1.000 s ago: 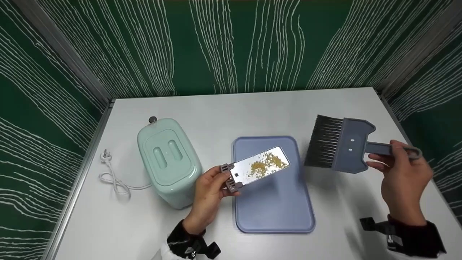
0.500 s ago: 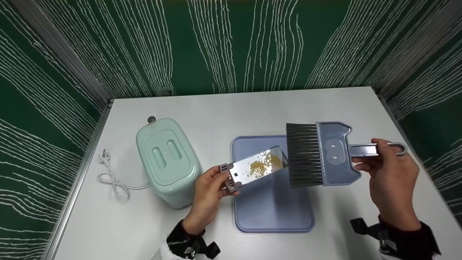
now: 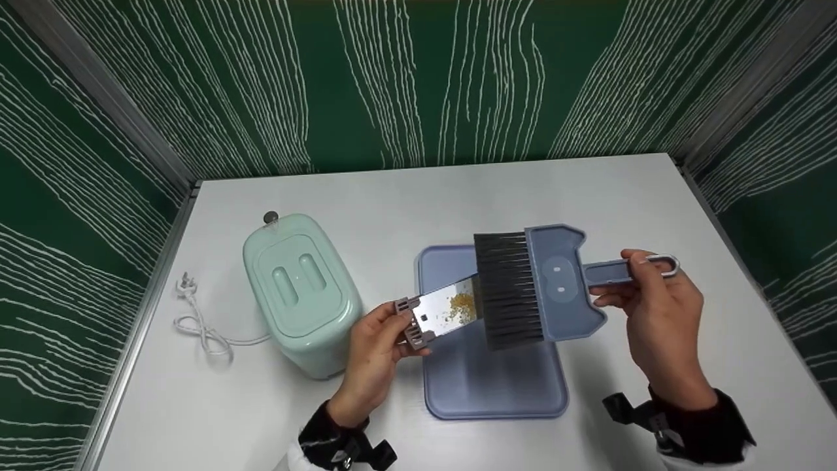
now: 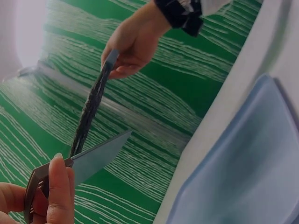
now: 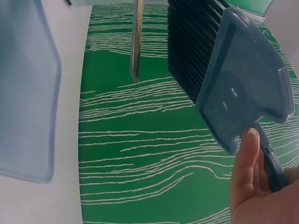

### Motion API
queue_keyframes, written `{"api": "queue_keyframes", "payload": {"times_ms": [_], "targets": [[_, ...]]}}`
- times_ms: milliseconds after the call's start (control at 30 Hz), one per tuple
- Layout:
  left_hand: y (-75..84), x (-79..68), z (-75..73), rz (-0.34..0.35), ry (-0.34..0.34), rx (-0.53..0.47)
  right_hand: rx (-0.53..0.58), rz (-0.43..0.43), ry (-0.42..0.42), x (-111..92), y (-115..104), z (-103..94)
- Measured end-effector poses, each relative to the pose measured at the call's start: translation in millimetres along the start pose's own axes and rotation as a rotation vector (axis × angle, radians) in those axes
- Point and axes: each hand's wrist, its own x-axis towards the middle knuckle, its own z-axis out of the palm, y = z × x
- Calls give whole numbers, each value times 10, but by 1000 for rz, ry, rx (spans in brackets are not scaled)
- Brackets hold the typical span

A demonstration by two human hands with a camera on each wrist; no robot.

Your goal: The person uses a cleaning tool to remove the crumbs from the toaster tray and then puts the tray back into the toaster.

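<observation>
My left hand (image 3: 373,356) pinches the grey slotted end of a shiny metal crumb tray (image 3: 431,309) between thumb and fingers. Yellow crumbs (image 3: 461,306) lie on its surface. My right hand (image 3: 660,320) grips the handle of a blue-grey brush (image 3: 563,281) with dark bristles. In the head view the bristles (image 3: 510,294) overlap the tray's far end and hide it. The left wrist view shows the bristles edge-on beside the tray (image 4: 100,156). Both things are held up above a blue rectangular tray (image 3: 494,392) on the white table.
A mint-green toaster (image 3: 304,288) with a lid stands left of my left hand. Its white cord and plug (image 3: 203,324) lie on the table (image 3: 386,209) farther left. Green walls (image 3: 431,78) with white wavy lines close in the back and sides.
My right hand has moved the brush left, from beside the crumb tray to over its far end, turning it slightly. My left hand and the crumb tray stay nearly in place.
</observation>
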Motion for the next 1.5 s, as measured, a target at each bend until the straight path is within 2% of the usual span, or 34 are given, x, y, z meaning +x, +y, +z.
{"api": "queue_keyframes", "payload": {"times_ms": [200,700,933,1300,1500], "targets": [[-23,8,-11,-7,-6,-9,-65,23,-27,-34,75,95],[-114,34,-43,-21,2,-16,-92,67,-66,-55,161,181],[-151,80,-10,-19,-1,-16,-116,79,-60,-66,177,162],[-177,101,-14,-25,8,-29,-58,95,-42,-64,198,183],[-165,133,-10,-25,-10,-24,-46,85,-12,-55,189,179]]}}
